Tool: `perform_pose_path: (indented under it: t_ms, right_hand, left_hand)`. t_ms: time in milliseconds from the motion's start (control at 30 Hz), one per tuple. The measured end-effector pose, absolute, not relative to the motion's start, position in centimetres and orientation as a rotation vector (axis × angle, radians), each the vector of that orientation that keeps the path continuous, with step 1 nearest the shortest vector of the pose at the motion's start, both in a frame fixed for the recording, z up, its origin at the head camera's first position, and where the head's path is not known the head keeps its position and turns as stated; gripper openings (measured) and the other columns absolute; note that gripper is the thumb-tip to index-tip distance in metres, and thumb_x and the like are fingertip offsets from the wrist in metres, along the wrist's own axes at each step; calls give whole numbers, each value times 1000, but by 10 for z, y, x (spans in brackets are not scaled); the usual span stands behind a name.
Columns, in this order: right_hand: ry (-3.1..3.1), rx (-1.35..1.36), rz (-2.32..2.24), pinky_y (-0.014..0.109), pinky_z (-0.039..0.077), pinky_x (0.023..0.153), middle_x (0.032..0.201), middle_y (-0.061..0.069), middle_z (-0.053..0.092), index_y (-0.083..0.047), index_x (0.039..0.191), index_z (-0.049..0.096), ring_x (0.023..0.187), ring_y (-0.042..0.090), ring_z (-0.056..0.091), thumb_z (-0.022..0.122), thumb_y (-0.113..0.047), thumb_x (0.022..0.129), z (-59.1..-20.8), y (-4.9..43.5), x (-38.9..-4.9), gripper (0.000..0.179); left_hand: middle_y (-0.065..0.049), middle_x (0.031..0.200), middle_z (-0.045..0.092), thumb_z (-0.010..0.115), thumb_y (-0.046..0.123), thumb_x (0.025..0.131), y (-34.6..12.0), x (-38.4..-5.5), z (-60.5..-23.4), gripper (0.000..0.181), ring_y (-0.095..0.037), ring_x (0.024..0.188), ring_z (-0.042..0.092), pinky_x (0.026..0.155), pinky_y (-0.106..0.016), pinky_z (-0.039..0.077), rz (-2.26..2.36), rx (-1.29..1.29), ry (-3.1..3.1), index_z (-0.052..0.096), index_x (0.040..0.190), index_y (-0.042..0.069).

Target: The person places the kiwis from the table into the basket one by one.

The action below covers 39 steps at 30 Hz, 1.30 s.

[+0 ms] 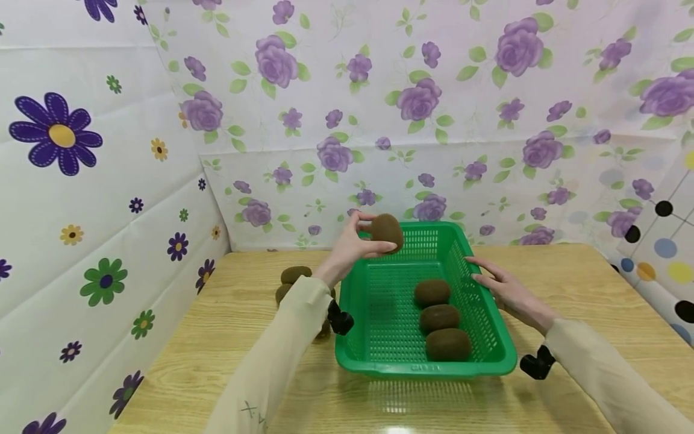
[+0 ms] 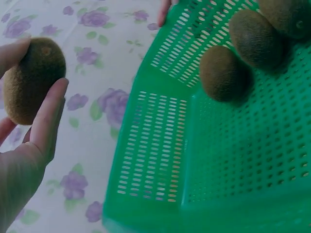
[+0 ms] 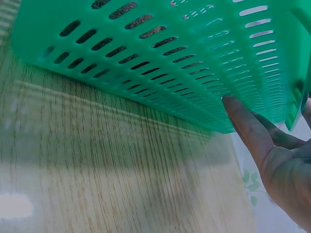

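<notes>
The left hand (image 1: pixel 349 244) pinches one brown kiwifruit (image 1: pixel 387 232) between thumb and fingers, raised by the far left corner of the green basket (image 1: pixel 423 369); the right hand (image 1: pixel 504 289) holds the basket's right rim, its fingers on both sides of the wall; three kiwifruit (image 1: pixel 440 318) lie in a row along the right side inside, the nearest two touching or almost so; to handle the fruit well, I would keep the pinch light but sure, since skin like that could bruise under hard fingertips; it should clear the rim fully on the way in, and be let go only once it rests on the basket floor; the bare left part of that floor looks the easiest place; a steady right hand ought to stop the basket sliding; left of the basket, loose kiwifruit (image 1: pixel 296 275) sit on the wooden table (image 1: pixel 217 349), partly hidden by the left sleeve (image 1: pixel 271 349), so I cannot count them; in the right wrist view the right hand is cut off at the frame edge, and the fruit shows only as dark patches through the slots.
</notes>
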State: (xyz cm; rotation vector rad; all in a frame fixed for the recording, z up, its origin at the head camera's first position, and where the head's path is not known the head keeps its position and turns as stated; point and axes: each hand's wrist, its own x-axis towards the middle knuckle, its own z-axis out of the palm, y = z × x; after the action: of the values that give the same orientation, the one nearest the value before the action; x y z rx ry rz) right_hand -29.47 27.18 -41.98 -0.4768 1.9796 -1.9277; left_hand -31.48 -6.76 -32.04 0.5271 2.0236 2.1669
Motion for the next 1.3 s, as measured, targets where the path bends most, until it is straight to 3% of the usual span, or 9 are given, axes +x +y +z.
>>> perform_pose_path:
  t_ms: [300, 500, 833, 1200, 1300]
  right_hand:
    - [1971, -484, -1933, 51, 46, 76, 144, 21, 8, -16, 146, 14, 107, 39, 48, 40, -20, 99, -420, 271, -295, 55]
    - [1952, -475, -1943, 51, 46, 76, 143, 22, 11, -16, 146, 14, 106, 38, 50, 41, -19, 98, -420, 271, -294, 55]
    - [1940, -463, -1963, 53, 46, 74, 139, 27, 19, -15, 146, 14, 102, 39, 52, 42, -18, 98, -418, 270, -293, 56]
    - [1953, -465, -1956, 53, 46, 73, 138, 28, 20, -16, 146, 15, 100, 39, 53, 42, -19, 98, -419, 270, -293, 55]
    - [1957, -463, -1961, 53, 46, 71, 136, 30, 24, -16, 146, 15, 98, 40, 54, 42, -19, 98, -420, 269, -294, 55]
  left_hand:
    - [-18, 115, 37, 79, 3, 68, -50, -313, -337, 67, -31, 87, 60, 74, -42, 49, 2008, 426, 2009, 38, 120, 8]
    - [-14, 109, 43, 80, 5, 67, -44, -311, -341, 63, -27, 80, 60, 65, -36, 52, 1635, 563, 2182, 43, 118, 11]
    - [-5, 122, 44, 81, 4, 66, -46, -317, -344, 64, -21, 101, 50, 70, -31, 49, 1120, 885, 2184, 52, 121, 16]
    - [-7, 125, 44, 79, -4, 65, -33, -317, -349, 67, -18, 95, 54, 70, -28, 49, 730, 1051, 2051, 54, 124, 16]
    - [-6, 125, 44, 78, -7, 64, -29, -317, -350, 68, -16, 102, 51, 73, -25, 48, 642, 1079, 1996, 54, 124, 15]
